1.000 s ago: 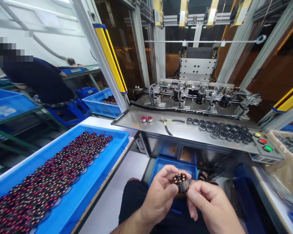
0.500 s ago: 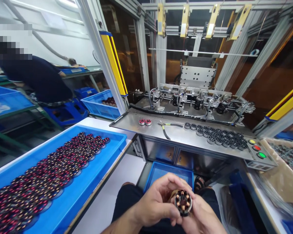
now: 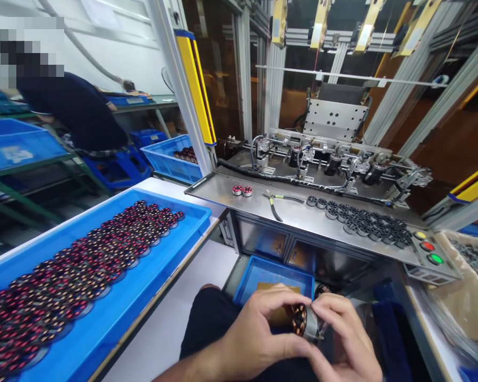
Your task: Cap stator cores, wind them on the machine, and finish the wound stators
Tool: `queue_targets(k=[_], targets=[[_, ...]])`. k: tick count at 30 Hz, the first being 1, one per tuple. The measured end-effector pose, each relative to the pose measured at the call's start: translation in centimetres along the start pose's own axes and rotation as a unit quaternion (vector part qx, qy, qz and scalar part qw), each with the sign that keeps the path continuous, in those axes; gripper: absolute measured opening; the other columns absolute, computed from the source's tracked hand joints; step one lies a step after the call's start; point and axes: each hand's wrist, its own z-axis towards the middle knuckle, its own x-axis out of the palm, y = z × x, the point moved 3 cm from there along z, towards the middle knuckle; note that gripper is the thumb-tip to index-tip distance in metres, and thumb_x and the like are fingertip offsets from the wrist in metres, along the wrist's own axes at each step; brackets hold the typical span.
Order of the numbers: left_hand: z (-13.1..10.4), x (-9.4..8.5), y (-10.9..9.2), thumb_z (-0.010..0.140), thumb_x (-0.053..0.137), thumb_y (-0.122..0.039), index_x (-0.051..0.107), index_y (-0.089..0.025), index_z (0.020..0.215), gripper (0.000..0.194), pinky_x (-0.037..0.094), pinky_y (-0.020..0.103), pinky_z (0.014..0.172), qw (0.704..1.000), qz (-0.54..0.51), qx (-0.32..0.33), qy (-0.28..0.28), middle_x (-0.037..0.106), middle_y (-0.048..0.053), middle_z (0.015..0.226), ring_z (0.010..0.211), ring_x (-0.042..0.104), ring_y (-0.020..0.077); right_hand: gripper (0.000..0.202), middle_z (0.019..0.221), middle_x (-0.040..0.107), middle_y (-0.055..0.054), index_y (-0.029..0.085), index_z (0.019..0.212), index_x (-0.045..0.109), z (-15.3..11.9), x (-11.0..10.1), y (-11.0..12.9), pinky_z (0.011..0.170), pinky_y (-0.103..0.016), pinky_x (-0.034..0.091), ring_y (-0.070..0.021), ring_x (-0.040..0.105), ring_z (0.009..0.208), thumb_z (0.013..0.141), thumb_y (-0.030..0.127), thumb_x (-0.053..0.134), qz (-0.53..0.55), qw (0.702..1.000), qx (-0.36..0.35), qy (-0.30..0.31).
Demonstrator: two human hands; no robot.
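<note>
Above my lap, a wound motor stator (image 3: 305, 321) is between my two hands, its copper coils facing left and its metal outer ring toward the right. My left hand (image 3: 263, 331) curves around the coil side, thumb below and fingers above. On the other side my right hand (image 3: 348, 337) pinches the ring from the top and right. The fingertips of both hands meet near the upper edge of the stator. Part of the stator's lower side is hidden by the fingers.
To the left, a blue tray (image 3: 195, 215) holds many wound stators. On the metal ledge (image 3: 211, 193) lie two red-wound stators (image 3: 242, 190), cutting pliers (image 3: 276, 204) and black unwound cores (image 3: 366, 223). Behind stands a winding machine (image 3: 334, 159); push buttons (image 3: 428, 246) sit at right. A co-worker (image 3: 79, 114) is seated far left.
The stator has turned from facing me to facing left. My right hand has come up around its ring, and the whole view has shifted slightly.
</note>
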Motion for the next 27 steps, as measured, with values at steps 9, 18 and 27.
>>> queue_targets(k=[9, 18, 27], targets=[[-0.4, -0.4, -0.4, 0.074, 0.081, -0.017, 0.068, -0.028, 0.121, 0.050, 0.050, 0.028, 0.089, 0.988, 0.123, 0.087, -0.039, 0.073, 0.004, 0.105, 0.097, 0.063, 0.0183, 0.012, 0.077, 0.059, -0.001, 0.020, 0.087, 0.061, 0.2, -0.3, 0.5, 0.064, -0.024, 0.049, -0.0129, 0.059, 0.071, 0.090, 0.009, 0.060, 0.083, 0.988, 0.124, 0.033], [-0.6, 0.7, 1.4, 0.073, 0.083, -0.018, 0.072, -0.027, 0.112, 0.042, 0.054, 0.021, 0.080, 0.985, -0.169, -0.030, -0.001, 0.075, 0.005, 0.106, 0.095, 0.070, 0.0171, 0.021, 0.073, 0.058, 0.002, 0.021, 0.076, 0.059, -0.5, -0.3, -0.7, 0.065, -0.022, 0.046, -0.0123, 0.057, 0.070, 0.095, 0.031, 0.059, 0.130, 0.942, 0.298, 0.083], [-0.2, -0.5, -2.3, 0.071, 0.076, -0.004, 0.065, -0.018, 0.111, 0.045, 0.059, 0.022, 0.087, 0.944, 0.250, 0.216, -0.027, 0.074, 0.013, 0.111, 0.101, 0.073, 0.0205, 0.016, 0.082, 0.064, 0.000, 0.024, 0.083, 0.062, 0.3, -4.5, -1.8, 0.068, -0.019, 0.050, -0.0138, 0.063, 0.076, 0.094, 0.034, 0.060, 0.025, 0.965, 0.250, 0.071]])
